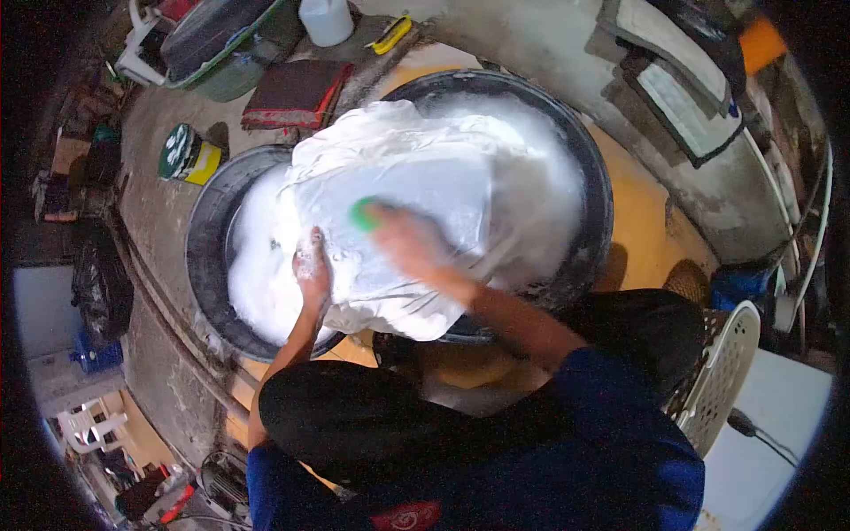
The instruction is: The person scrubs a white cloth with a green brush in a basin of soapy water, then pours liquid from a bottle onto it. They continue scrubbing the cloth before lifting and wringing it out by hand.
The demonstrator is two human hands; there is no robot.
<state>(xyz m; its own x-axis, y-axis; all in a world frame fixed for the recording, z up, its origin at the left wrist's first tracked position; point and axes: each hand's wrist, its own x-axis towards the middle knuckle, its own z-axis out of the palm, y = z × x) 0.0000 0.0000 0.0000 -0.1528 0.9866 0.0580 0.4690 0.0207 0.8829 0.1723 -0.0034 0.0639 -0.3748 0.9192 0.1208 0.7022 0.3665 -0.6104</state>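
Note:
A wet white cloth [390, 177] lies spread over a flat, board-like surface that spans two dark tubs. My right hand [407, 243], blurred by motion, is closed on a green scrub brush [363, 214] against the cloth. At the cloth's left edge, my left hand [311, 270] grips the fabric, with suds on its skin and part of its fingers hidden. White foam fills the smaller tub [202, 265] on the left. Cloudy, sudsy water shows in the larger tub [600, 190] on the right.
Behind the tubs lie a dark red-edged folded mat [297, 96], a white jug [327, 22] and a yellow-handled brush [390, 35]. A green-and-yellow can [190, 157] stands left. A hose [159, 305] crosses the floor; a perforated plastic chair [726, 380] is at right.

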